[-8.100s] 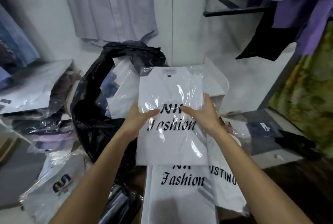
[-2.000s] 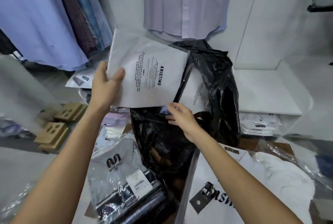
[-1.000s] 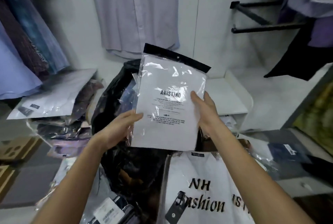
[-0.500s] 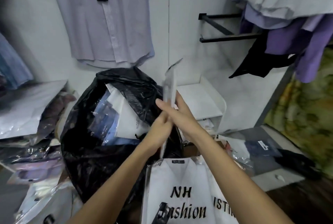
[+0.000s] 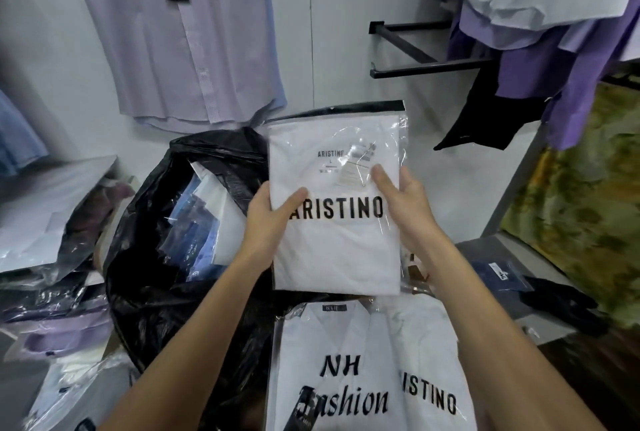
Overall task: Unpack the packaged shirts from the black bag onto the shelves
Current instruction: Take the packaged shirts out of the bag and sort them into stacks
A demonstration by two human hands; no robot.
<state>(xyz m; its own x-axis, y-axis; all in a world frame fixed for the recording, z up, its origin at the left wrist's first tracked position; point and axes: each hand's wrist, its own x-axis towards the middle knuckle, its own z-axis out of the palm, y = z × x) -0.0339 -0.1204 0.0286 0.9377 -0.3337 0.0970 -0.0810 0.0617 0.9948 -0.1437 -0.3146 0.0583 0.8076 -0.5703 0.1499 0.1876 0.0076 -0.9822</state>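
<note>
I hold a packaged white shirt (image 5: 337, 250) in clear plastic, printed ARISTINO, front side toward me, above the pile. My left hand (image 5: 268, 219) grips its left edge and my right hand (image 5: 407, 202) grips its right edge. The black bag (image 5: 159, 285) stands open to the left, with several more packaged shirts (image 5: 204, 219) inside. Below the held pack lie two packaged white shirts, one marked NH Fashion (image 5: 332, 378) and one marked ARISTINO (image 5: 433, 368).
A stack of packaged shirts (image 5: 52, 257) sits on a shelf at the left. Shirts hang on the back wall (image 5: 187, 32) and on a black rail (image 5: 426, 65) at the right. A dark packet and black cloth lie on the low ledge (image 5: 502, 274) at the right.
The pack was edge-on between my hands half a second ago; now it is turned flat with its printed front facing me. A second ago its back label side faced me.
</note>
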